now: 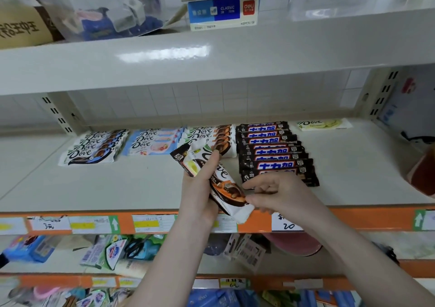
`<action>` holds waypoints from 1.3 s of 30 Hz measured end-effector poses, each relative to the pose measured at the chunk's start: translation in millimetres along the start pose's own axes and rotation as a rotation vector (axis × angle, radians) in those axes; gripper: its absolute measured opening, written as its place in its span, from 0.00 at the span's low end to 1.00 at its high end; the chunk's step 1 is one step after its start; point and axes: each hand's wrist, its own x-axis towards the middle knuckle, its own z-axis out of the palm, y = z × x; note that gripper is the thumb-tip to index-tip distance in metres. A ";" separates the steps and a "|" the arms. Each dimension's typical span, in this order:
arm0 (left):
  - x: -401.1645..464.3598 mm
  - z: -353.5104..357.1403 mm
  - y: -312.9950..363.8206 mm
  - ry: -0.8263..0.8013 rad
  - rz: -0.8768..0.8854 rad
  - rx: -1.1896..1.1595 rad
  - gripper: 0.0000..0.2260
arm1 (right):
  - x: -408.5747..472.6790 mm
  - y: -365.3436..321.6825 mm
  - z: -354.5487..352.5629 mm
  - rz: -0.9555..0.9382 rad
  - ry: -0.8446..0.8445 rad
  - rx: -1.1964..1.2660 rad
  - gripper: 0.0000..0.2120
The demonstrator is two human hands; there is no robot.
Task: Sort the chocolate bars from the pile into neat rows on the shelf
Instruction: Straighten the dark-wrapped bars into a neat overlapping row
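Observation:
My left hand (200,189) grips a small bunch of chocolate bars above the shelf's front edge. On top lies a white and orange Dove bar (229,192); under it show a pale green Dove bar (191,163) and a dark wrapper end. My right hand (275,194) pinches the lower end of the orange Dove bar between thumb and fingers. On the grey shelf (117,184) behind lie rows: blue-black Dove bars (94,149), light blue Dove bars (154,141), orange Dove bars (211,134) and dark Snickers bars (275,152). A single pale green Dove bar (323,124) lies at the back right.
An upper shelf (211,57) overhangs closely, carrying a clear bag and a blue box. The shelf's front edge has an orange price strip (150,223). A red-orange object (421,172) sits at the shelf's right end. Lower shelves hold assorted goods.

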 end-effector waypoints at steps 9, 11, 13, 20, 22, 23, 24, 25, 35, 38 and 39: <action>-3.7 -15.3 14.5 0.021 0.063 0.034 0.21 | 11.7 -10.5 28.3 0.027 -0.027 -0.133 0.15; -3.6 -20.9 18.9 0.029 0.063 0.049 0.21 | 15.3 -12.7 32.8 0.023 -0.036 -0.139 0.16; -3.6 -26.3 23.9 0.042 0.049 0.045 0.18 | 18.6 -15.0 35.5 0.029 -0.030 -0.107 0.16; 1.7 -56.1 52.4 0.162 0.037 0.054 0.16 | 28.5 -19.7 21.7 0.047 0.072 0.042 0.09; 5.0 -62.7 58.7 0.168 0.017 0.097 0.11 | 33.2 -19.9 21.1 0.029 0.119 0.026 0.09; 6.6 -65.3 61.1 0.168 -0.001 0.121 0.09 | 35.8 -20.1 21.9 0.005 0.141 -0.003 0.09; 8.7 -67.9 63.3 0.170 -0.019 0.140 0.08 | 38.3 -20.7 23.5 -0.028 0.158 -0.033 0.10; 11.1 -70.6 64.9 0.176 -0.038 0.154 0.07 | 40.7 -21.6 25.4 -0.059 0.164 -0.066 0.11; 38.9 -84.5 79.8 0.125 -0.216 0.307 0.06 | 68.2 -8.7 33.9 -0.287 0.165 -0.688 0.24; 54.5 -85.2 86.5 0.114 -0.254 0.385 0.05 | 82.3 -4.4 32.2 -0.365 0.207 -0.878 0.23; 59.9 -85.6 88.4 0.111 -0.263 0.387 0.03 | 86.9 -3.4 31.9 -0.373 0.215 -0.929 0.23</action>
